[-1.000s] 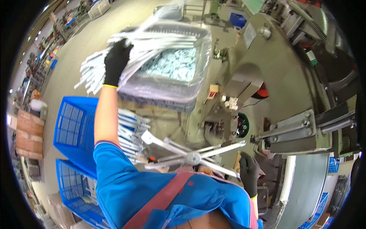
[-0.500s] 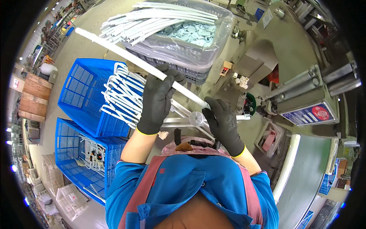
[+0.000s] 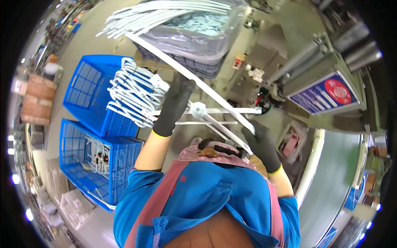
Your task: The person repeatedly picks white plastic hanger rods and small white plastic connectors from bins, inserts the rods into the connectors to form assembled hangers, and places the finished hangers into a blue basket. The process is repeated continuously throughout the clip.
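Note:
A long white tube (image 3: 219, 98) slants across in front of me, from the far left down toward my right side. My left hand (image 3: 175, 101), in a black glove, is closed round it near its middle. My right hand (image 3: 262, 144), gloved too, is closed at the tube's near end; its fingers are partly hidden and blurred. Below the tube, close to my waist, stands a round white hub (image 3: 198, 110) with several white tube arms (image 3: 231, 110) spreading from it. One arm reaches toward my right hand.
A plastic-lined crate (image 3: 182, 45) holds white tubes (image 3: 165, 13) and small pale parts (image 3: 200, 23). Two blue baskets (image 3: 89, 78) stand at left, with bent white tube frames (image 3: 134, 93). Machinery with a blue sign panel (image 3: 324, 95) is at right, above a clear box (image 3: 291, 142).
The tube has moved right and nearer to me. My right hand has shifted right and down with its near end. The hub sits farther left and higher in the view.

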Action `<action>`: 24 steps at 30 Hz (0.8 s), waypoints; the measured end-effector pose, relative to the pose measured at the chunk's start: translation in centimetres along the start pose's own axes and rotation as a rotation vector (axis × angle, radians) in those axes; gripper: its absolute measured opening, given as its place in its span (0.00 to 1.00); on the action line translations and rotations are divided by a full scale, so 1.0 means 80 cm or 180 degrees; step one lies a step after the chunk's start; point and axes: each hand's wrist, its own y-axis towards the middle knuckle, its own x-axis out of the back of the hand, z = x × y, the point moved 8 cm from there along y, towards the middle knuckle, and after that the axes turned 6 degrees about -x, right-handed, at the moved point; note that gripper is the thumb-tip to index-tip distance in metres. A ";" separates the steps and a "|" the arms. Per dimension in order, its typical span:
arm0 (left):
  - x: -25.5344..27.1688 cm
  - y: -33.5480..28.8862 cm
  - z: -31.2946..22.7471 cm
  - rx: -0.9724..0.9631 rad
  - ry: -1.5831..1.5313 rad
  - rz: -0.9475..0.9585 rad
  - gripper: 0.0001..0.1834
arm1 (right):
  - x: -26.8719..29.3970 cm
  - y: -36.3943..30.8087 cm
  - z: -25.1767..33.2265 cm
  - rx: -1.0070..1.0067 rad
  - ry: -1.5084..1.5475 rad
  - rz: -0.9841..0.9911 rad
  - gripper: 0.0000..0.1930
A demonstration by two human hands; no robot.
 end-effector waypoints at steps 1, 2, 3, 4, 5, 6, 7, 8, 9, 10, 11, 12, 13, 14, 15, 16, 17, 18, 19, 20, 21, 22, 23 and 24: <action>0.036 0.005 -0.003 -0.0466 0.1004 -0.0658 0.29 | 0.012 -0.011 -0.010 -0.0007 -0.0344 -0.0080 0.10; 0.068 0.003 -0.009 -0.0842 0.1998 -0.1316 0.31 | 0.021 -0.023 -0.024 -0.0184 -0.0781 -0.0071 0.11; 0.098 -0.002 0.009 -0.0602 0.2068 -0.1727 0.33 | 0.031 -0.034 -0.029 -0.0085 -0.0767 -0.0134 0.12; 0.127 -0.008 0.028 -0.0290 0.2122 -0.2113 0.34 | 0.039 -0.045 -0.032 0.0043 -0.0832 -0.0180 0.12; 0.147 -0.006 0.062 0.0235 0.1562 -0.2238 0.35 | 0.048 -0.059 -0.043 -0.0169 -0.1065 -0.0114 0.12; 0.143 -0.013 0.107 0.0626 -0.0356 -0.2160 0.27 | 0.053 -0.068 -0.052 -0.0314 -0.1127 -0.0072 0.12; 0.134 -0.005 0.132 0.0910 -0.1163 -0.1792 0.23 | 0.058 -0.074 -0.053 -0.0277 -0.1075 -0.0079 0.12; 0.124 0.000 0.150 0.1202 -0.1902 -0.1516 0.19 | 0.060 -0.078 -0.057 -0.0338 -0.0980 -0.0034 0.12; 0.117 0.004 0.158 0.1037 -0.2281 -0.1596 0.14 | 0.062 -0.081 -0.058 -0.0360 -0.0988 -0.0031 0.11; 0.117 0.006 0.164 0.0975 -0.2321 -0.1673 0.14 | 0.063 -0.083 -0.060 -0.0433 -0.0959 0.0004 0.11; 0.118 0.008 0.167 0.0845 -0.2248 -0.1791 0.14 | 0.064 -0.083 -0.061 -0.0528 -0.0913 0.0013 0.11; 0.117 0.010 0.170 0.0840 -0.2198 -0.1894 0.14 | 0.063 -0.082 -0.057 -0.0444 -0.0967 0.0018 0.10; 0.115 0.011 0.167 0.0695 -0.2169 -0.1927 0.19 | 0.063 -0.081 -0.054 -0.0378 -0.1006 -0.0002 0.10; 0.114 0.012 0.165 0.0627 -0.2116 -0.1971 0.19 | 0.063 -0.080 -0.053 -0.0337 -0.1015 0.0004 0.10; 0.114 0.012 0.162 0.0580 -0.2081 -0.2035 0.19 | 0.062 -0.078 -0.052 -0.0279 -0.1060 0.0010 0.10; 0.115 0.011 0.157 0.0534 -0.2048 -0.2098 0.19 | 0.063 -0.078 -0.053 -0.0251 -0.1146 0.0029 0.10; 0.115 0.012 0.150 0.0482 -0.1944 -0.2043 0.19 | 0.064 -0.077 -0.058 -0.0251 -0.1190 0.0101 0.11; 0.117 0.011 0.145 0.0525 -0.1811 -0.2011 0.19 | 0.066 -0.077 -0.062 -0.0219 -0.1173 0.0148 0.11; 0.118 0.010 0.140 0.0575 -0.1690 -0.1983 0.19 | 0.069 -0.076 -0.065 -0.0119 -0.1358 0.0125 0.11; 0.120 0.009 0.136 0.0636 -0.1592 -0.1932 0.19 | 0.073 -0.074 -0.068 0.0013 -0.1480 0.0081 0.11; 0.122 0.010 0.133 0.0673 -0.1495 -0.1859 0.20 | 0.077 -0.072 -0.073 0.0121 -0.1605 0.0073 0.12; 0.124 0.009 0.132 0.0750 -0.1361 -0.1776 0.20 | 0.081 -0.068 -0.080 0.0131 -0.1557 0.0071 0.13; 0.124 0.011 0.132 0.0779 -0.1285 -0.1614 0.21 | 0.084 -0.065 -0.084 0.0191 -0.1554 0.0124 0.12; 0.125 0.012 0.134 0.0803 -0.1193 -0.1506 0.21 | 0.085 -0.059 -0.089 0.0218 -0.1539 0.0213 0.12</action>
